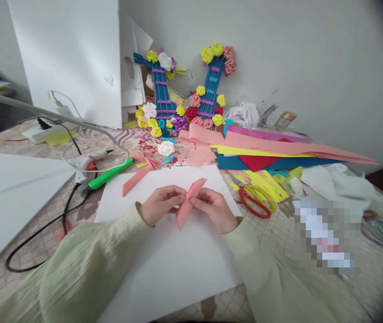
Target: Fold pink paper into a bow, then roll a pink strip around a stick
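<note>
A folded strip of pink crepe paper [186, 207] is pinched between my two hands above a white sheet [178, 264]. My left hand [162, 204] grips its left edge with thumb and fingers. From the other side, my right hand [213, 208] presses its thumb on the layers. The strip is held at a slant, its layered end up to the right and a pointed end down. Another folded pink strip [136, 180] lies at the sheet's upper left, with twisted pink paper beside it.
Red-and-yellow scissors [255, 204] lie right of the sheet. A glue gun [88, 167] and a green utility knife [110, 175] are at left. Crepe paper sheets [279, 148] are stacked behind. Two blue guitar-like shapes with paper flowers [211, 87] lean against the wall.
</note>
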`<action>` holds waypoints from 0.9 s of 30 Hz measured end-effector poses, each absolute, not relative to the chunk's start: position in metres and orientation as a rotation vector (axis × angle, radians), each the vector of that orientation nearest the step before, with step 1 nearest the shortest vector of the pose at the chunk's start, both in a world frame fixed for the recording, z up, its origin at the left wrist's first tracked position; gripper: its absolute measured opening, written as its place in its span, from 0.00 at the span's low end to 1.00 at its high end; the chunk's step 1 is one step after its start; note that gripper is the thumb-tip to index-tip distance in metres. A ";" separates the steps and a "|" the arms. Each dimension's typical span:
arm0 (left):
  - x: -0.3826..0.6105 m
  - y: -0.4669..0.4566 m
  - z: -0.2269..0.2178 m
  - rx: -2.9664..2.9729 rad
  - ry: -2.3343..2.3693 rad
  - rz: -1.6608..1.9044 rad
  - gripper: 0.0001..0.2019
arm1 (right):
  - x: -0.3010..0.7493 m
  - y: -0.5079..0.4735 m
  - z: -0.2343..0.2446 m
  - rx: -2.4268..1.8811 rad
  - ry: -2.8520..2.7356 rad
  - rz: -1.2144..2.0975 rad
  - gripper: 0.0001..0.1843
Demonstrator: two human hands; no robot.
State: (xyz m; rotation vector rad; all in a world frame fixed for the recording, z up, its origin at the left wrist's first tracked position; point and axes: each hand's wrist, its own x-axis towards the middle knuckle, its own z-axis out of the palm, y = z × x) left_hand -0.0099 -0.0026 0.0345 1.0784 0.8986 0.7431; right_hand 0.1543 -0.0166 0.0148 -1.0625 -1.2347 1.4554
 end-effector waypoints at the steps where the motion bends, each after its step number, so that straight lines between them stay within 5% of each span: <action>1: -0.010 -0.002 0.034 1.078 0.897 0.745 0.14 | 0.154 -0.017 0.015 -1.066 -1.233 1.457 0.08; 13: -0.012 -0.003 0.036 1.662 0.955 0.842 0.11 | 0.153 -0.017 0.016 -1.033 -1.228 1.461 0.08; 18: -0.057 0.021 0.050 2.220 1.655 0.973 0.13 | 0.153 -0.017 0.017 -1.029 -1.205 1.468 0.08; 23: -0.096 0.044 0.045 2.317 2.045 0.349 0.14 | 0.152 -0.018 0.017 -1.027 -1.219 1.479 0.08; 27: -0.096 0.045 0.038 2.258 1.992 0.201 0.13 | 0.153 -0.018 0.017 -1.036 -1.241 1.458 0.08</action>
